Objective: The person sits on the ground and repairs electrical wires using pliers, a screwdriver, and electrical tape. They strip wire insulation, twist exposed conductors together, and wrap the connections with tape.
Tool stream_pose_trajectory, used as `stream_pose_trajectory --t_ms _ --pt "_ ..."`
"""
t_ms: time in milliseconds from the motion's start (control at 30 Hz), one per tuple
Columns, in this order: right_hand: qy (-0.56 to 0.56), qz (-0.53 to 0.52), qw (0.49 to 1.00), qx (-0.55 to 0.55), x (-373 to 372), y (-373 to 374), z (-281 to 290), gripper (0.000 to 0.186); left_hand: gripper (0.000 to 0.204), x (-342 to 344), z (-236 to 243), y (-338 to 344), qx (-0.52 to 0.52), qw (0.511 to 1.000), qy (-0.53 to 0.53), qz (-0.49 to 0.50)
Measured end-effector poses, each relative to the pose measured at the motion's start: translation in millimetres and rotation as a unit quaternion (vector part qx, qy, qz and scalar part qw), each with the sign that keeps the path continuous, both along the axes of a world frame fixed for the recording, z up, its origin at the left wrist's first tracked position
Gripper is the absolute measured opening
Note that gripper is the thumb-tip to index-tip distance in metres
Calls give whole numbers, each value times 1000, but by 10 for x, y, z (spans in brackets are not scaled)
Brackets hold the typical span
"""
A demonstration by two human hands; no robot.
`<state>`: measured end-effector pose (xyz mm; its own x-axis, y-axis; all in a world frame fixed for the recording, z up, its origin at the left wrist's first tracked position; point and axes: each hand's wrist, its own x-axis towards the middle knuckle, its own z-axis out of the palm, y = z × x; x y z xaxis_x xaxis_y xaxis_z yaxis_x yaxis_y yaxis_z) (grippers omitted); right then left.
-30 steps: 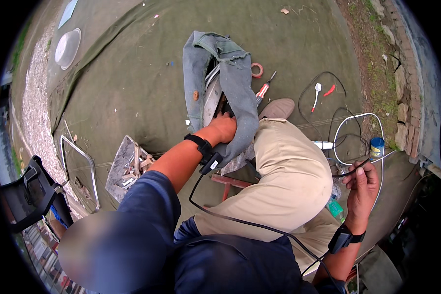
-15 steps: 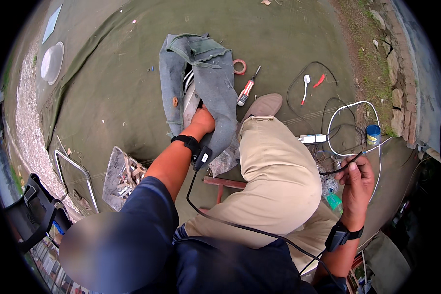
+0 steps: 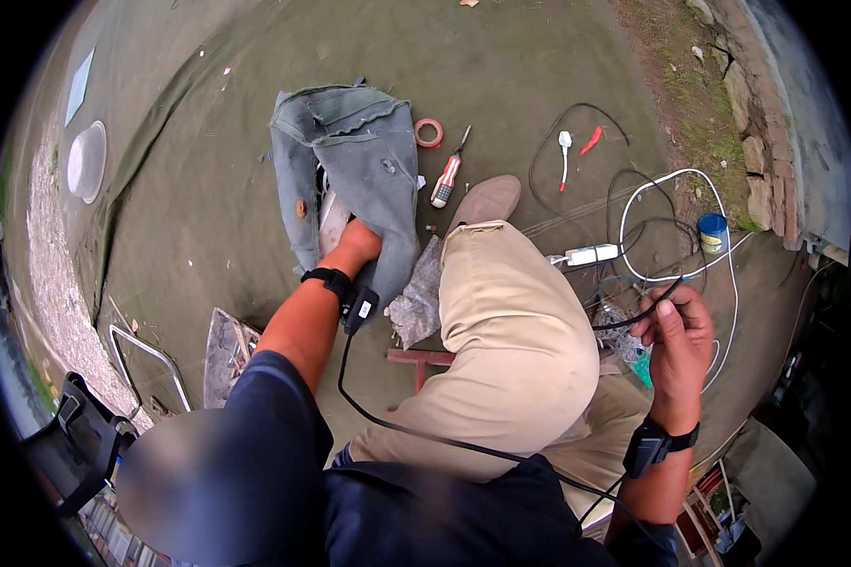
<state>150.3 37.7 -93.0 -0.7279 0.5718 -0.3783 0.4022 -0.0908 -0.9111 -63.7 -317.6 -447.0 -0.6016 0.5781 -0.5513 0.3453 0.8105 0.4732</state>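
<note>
My left hand [image 3: 357, 244] reaches into a grey-blue cloth bag [image 3: 369, 161], its fingers hidden in the opening beside a pale, flat item [image 3: 333, 217]. At the right, my right hand [image 3: 676, 335] pinches a black cable [image 3: 616, 323]. A white plug-like piece [image 3: 593, 254] lies among tangled wires above that hand. Just past the bag are a roll of red tape [image 3: 427, 132] and a red-and-white screwdriver [image 3: 447, 178]. A crumpled grey cloth [image 3: 408, 307] rests between the bag and my bent leg [image 3: 506, 350].
Blue can [image 3: 712, 236], white cable loop [image 3: 652, 184], red piece [image 3: 591, 140] and white connector [image 3: 564, 149] at right; stone edging [image 3: 756, 198] beyond. At left: bin of scraps [image 3: 217, 364], bent metal tube [image 3: 161, 350], black chair [image 3: 76, 444], clear lid [image 3: 87, 161]. Red wooden stool [image 3: 407, 355] under my leg.
My left hand has gone further into the bag, its fingers now out of sight. The bag sits further left in the picture as the view shifted. My right hand still grips the cable.
</note>
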Motion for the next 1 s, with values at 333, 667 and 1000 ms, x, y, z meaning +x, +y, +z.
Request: stream_pose_trajectory --t_ms 333,667,1000 --pt "-8 -6 1000 -2 44 73 24 17 51 -6 111 226 -46 986 160 -23" --pt "-18 -17 999 -21 -125 212 -116 16 59 -190 -268 261 -84 985 148 -26" --pt "-25 -30 999 -25 -243 425 -95 16 61 -304 -83 493 -144 977 138 -69"
